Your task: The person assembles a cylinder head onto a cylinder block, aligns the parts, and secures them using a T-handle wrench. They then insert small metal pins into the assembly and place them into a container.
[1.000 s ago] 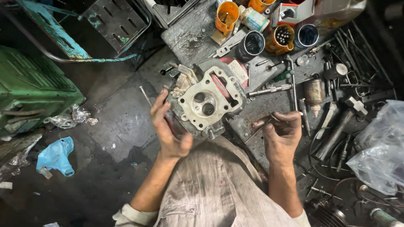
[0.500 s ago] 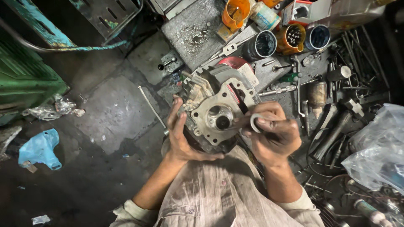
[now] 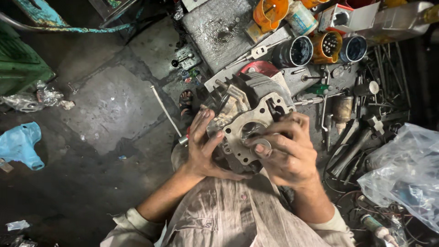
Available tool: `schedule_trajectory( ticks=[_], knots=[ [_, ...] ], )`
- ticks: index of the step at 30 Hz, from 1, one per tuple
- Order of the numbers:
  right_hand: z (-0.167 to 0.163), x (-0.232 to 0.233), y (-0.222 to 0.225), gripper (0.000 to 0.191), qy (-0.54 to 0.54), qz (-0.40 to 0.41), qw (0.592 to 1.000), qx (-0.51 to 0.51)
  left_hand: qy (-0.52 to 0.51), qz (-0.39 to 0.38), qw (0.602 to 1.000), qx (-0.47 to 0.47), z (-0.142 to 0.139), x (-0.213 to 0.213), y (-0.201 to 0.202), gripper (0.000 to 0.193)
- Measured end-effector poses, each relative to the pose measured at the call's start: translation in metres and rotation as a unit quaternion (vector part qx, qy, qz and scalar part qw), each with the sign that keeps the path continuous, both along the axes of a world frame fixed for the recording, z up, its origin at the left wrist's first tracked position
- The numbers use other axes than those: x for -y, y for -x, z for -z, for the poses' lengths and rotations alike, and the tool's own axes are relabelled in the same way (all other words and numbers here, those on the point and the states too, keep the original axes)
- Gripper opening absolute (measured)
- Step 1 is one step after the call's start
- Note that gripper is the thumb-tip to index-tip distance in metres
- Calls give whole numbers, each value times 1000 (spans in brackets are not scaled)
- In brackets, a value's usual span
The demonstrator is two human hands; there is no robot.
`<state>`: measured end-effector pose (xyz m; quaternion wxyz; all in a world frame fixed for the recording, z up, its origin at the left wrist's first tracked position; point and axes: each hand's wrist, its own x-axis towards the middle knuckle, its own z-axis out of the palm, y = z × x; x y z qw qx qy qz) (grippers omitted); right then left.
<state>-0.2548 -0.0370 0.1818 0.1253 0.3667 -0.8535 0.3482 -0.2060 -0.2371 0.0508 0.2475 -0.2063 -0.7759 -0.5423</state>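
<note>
A grey metal engine cylinder head (image 3: pixel 249 114) with fins and round ports rests above my lap. My left hand (image 3: pixel 203 146) grips its left side, thumb laid across the flat face. My right hand (image 3: pixel 286 148) lies over its right side, fingers curled on the face, holding a small metal ring (image 3: pixel 264 147) between thumb and fingertips by the central port.
Orange and dark cans (image 3: pixel 325 46) with small parts stand at the back on a grey slab (image 3: pixel 215 32). Wrenches and sockets (image 3: pixel 352 132) lie scattered at right beside a clear plastic bag (image 3: pixel 402 174). A thin rod (image 3: pixel 165 112) lies on the stained floor; a blue rag (image 3: pixel 20 144) is at far left.
My right hand came from the right of the engine part onto its face, carrying the small ring. The part has dropped closer to my lap. My left hand kept its grip.
</note>
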Motion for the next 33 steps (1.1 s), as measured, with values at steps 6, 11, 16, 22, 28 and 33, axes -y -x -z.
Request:
schedule_trajectory(
  ticks=[6,11,16,22,28,33],
  knots=[
    [-26,7,0,42,-96,60,993,-17,-8,6,1000,11,-9,5,0,130],
    [-41,4,-3,39,-158,46,986,13,-6,-15,1000,-1,-12,1,2,127],
    [-47,-3,-14,40,-186,41,982,15,2,-19,1000,7,-13,-3,-2,127],
    [-51,-5,-32,41,-255,40,966,29,-16,-5,999,52,-36,-1,-11,113],
    [-51,-14,-34,46,-231,18,972,32,-130,-100,965,203,-53,-10,-81,49],
    [-35,-12,-48,45,-215,54,974,38,-585,133,588,542,-23,-27,-109,45]
  ],
)
